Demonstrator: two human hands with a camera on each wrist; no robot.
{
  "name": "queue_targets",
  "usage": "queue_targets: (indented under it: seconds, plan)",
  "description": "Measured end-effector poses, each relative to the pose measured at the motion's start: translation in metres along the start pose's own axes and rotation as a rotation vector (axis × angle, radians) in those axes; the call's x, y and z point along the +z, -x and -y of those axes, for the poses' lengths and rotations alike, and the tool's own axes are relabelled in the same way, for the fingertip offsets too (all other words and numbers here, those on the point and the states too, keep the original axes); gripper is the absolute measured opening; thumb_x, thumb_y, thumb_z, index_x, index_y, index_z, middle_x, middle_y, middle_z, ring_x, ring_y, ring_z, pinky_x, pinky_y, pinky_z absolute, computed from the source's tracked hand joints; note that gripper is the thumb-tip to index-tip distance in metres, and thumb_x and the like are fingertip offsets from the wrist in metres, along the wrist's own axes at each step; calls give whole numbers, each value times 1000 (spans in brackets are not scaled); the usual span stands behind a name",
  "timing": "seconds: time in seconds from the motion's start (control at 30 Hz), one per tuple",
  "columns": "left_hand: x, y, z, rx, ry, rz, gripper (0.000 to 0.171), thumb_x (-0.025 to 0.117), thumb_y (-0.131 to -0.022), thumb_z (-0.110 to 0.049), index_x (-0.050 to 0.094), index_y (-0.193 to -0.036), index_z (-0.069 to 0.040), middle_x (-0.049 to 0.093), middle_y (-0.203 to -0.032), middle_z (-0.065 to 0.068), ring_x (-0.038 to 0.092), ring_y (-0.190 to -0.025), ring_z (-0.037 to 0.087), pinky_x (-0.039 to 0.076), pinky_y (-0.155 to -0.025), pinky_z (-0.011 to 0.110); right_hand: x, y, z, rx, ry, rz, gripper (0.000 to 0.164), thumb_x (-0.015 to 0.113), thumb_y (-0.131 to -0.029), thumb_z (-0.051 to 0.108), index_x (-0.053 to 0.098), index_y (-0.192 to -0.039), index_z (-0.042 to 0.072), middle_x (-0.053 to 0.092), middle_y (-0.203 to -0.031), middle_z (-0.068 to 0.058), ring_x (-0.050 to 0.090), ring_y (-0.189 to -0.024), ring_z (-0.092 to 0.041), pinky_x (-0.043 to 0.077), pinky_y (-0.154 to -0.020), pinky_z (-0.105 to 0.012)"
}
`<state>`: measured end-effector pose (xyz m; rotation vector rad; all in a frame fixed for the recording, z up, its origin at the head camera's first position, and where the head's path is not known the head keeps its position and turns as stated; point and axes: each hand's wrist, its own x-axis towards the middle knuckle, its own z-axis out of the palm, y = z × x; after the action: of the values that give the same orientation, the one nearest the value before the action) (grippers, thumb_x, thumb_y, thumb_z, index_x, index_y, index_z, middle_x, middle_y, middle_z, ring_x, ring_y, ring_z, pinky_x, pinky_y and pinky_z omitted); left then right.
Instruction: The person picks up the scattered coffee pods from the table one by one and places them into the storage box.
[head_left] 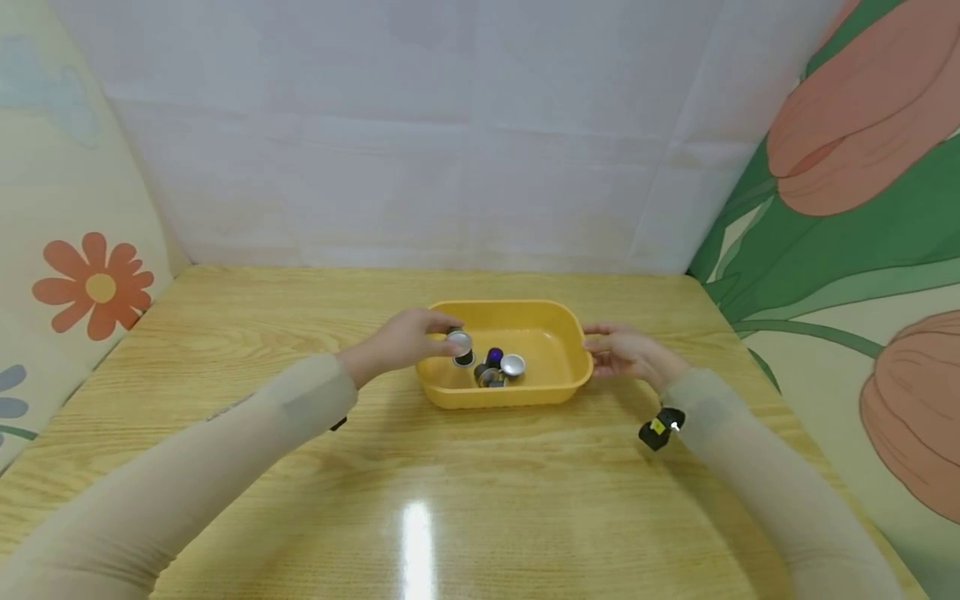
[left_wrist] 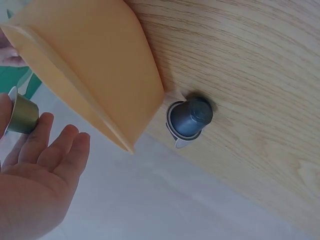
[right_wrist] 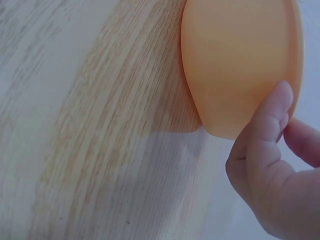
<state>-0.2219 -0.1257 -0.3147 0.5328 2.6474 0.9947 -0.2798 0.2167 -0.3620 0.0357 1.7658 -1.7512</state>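
My left hand point(head_left: 408, 340) is over the left end of a yellow plastic basin point(head_left: 551, 397). Between thumb and fingers it pinches a coffee capsule point(left_wrist: 25, 114), olive-gold with a silver lid. Below it, several more capsules lie in the basin's left half, among them a silver-faced one point(head_left: 513, 365) and a purple one point(head_left: 495, 356). At the basin's right end, my right hand point(head_left: 626, 354) grips the rim, fingers against the outer wall and thumb at the edge. A dark capsule point(left_wrist: 190, 119) sits on the table outside the basin in the left wrist view.
The basin stands on a wood-grain table point(head_left: 480, 492). Behind it hangs a creased white sheet point(head_left: 420, 167). Flower-patterned panels border the left and right sides. A small black device point(head_left: 658, 428) is strapped at the right wrist.
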Motion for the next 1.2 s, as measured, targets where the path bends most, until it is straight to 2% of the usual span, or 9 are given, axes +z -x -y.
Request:
queue_targets:
  seconds: [0.4, 0.73, 1.2]
  plan:
    - [2, -5, -3, -6, -21, 0, 51, 66, -95, -24, 52, -139, -4, 54, -138, 17, 47, -129, 34, 40, -105, 50, 1, 0, 0, 2, -10, -6, 52, 40, -101, -2, 19, -149, -6, 59, -87, -5, 60, -72, -13, 57, -62, -26]
    - [3, -12, -5, -14, -2, 2, 53, 66, -95, -25, 51, -139, -1, 55, -137, 17, 49, -127, 33, 42, -103, 47, 1, 1, 0, 7, -5, 0, 53, 40, -101, -2, 19, -149, -5, 59, -86, -5, 59, -71, -13, 57, -63, -26]
    - [6, -22, -16, -15, -23, 12, 53, 66, -94, -27, 52, -139, -4, 55, -137, 15, 50, -127, 31, 41, -105, 46, 0, 2, 0, 8, 6, 0, 53, 42, -102, 0, 20, -150, -5, 59, -85, -5, 59, -70, -13, 57, -63, -26]
